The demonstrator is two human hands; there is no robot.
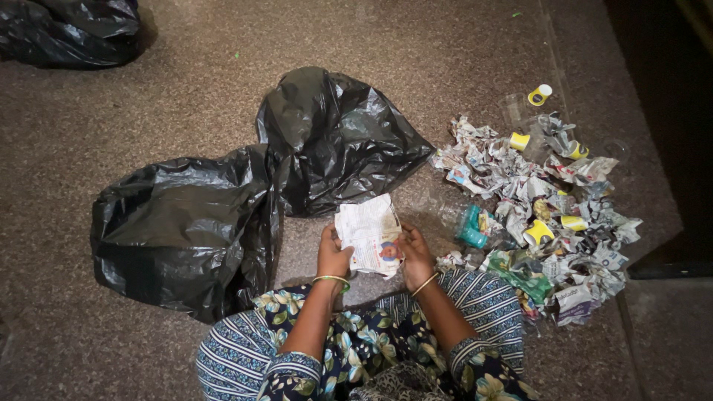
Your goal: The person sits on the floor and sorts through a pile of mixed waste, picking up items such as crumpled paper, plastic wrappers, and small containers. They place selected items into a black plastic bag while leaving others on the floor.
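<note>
While hands [375,256] hold paper [369,234], speckled stone floor [186,82] bears black bags [245,193].

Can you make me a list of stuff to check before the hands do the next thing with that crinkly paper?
1. Both hands on the paper: ok. The left hand and right hand each pinch a side of the crumpled newspaper sheet.
2. Paper flattened: not ok, it is creased.
3. A bag close by: ok. A black plastic bag lies just beyond the paper, another black bag to its left.
4. Bag mouth open: cannot tell, no opening shows.
5. More paper within reach: ok. The pile of crumpled newspaper sits to the right.
6. Only paper in the pile: not ok, yellow cups are mixed in.
</note>
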